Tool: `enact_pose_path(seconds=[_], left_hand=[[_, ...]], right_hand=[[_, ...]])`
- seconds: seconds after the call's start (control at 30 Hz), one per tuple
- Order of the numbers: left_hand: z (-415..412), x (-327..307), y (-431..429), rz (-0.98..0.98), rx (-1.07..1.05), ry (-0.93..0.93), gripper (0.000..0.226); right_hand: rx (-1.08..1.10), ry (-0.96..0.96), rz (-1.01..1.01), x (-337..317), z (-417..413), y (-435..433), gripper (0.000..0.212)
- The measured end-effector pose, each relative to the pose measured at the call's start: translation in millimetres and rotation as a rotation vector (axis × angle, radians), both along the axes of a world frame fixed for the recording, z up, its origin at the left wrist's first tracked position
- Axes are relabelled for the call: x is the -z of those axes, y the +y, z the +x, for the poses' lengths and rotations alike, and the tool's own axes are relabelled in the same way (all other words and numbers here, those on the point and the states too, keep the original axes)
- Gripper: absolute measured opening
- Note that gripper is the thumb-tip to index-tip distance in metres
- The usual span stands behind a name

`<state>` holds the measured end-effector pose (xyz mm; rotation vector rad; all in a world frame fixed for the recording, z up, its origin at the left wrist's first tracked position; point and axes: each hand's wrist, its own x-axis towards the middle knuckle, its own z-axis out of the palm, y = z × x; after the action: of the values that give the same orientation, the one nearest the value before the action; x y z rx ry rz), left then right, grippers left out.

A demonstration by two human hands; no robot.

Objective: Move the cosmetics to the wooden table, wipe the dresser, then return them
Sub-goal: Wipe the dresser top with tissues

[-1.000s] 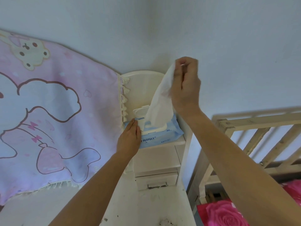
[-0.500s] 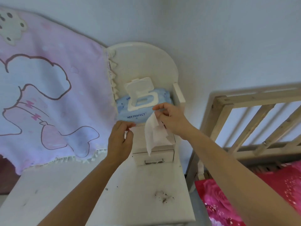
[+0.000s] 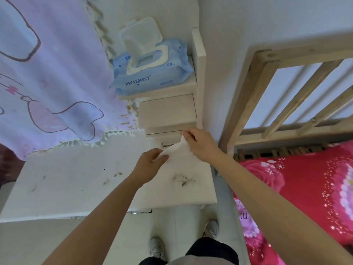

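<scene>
A white wet wipe [image 3: 178, 150] is stretched between both hands above the white dresser top [image 3: 76, 180]. My left hand [image 3: 150, 165] pinches its lower left corner, and my right hand [image 3: 198, 144] pinches its upper right edge. Dark crumbs and smudges [image 3: 183, 180] lie on the dresser top just below the wipe. A blue wet-wipe pack [image 3: 150, 71] with its white lid flipped open sits on the dresser's upper shelf. No cosmetics are in view.
A pink cartoon cloth [image 3: 47, 83] hangs over the dresser's back at left. Small drawers [image 3: 168, 113] stand under the shelf. A wooden bed frame [image 3: 286, 92] and red floral bedding [image 3: 305, 188] are close on the right.
My right hand pulled the wipe out of the pack and brought it down. My left hand left the pack and took hold of the wipe's other end. The view tilted down.
</scene>
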<state>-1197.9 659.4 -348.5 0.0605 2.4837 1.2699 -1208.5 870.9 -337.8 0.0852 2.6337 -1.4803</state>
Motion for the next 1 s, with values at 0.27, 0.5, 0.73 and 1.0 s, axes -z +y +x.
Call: enact_pose_path(seconds=[0.27, 0.5, 0.73, 1.0], left_hand=[[18, 16, -35, -0.005, 0.019, -0.125, 0.014], [31, 35, -63, 0.078, -0.091, -0.265, 0.028], [28, 67, -52, 0.02, 0.09, -0.241, 0.014], [11, 121, -32, -0.335, 0.236, -0.036, 0.019]], right_hand=[[0.056, -0.231, 0.138, 32, 48, 3, 0.066], [0.261, -0.534, -0.365, 51, 88, -35, 0.069], [0.57, -0.423, -0.839, 59, 119, -27, 0.035], [0.867, 0.192, 0.034, 83, 109, -20, 0.02]])
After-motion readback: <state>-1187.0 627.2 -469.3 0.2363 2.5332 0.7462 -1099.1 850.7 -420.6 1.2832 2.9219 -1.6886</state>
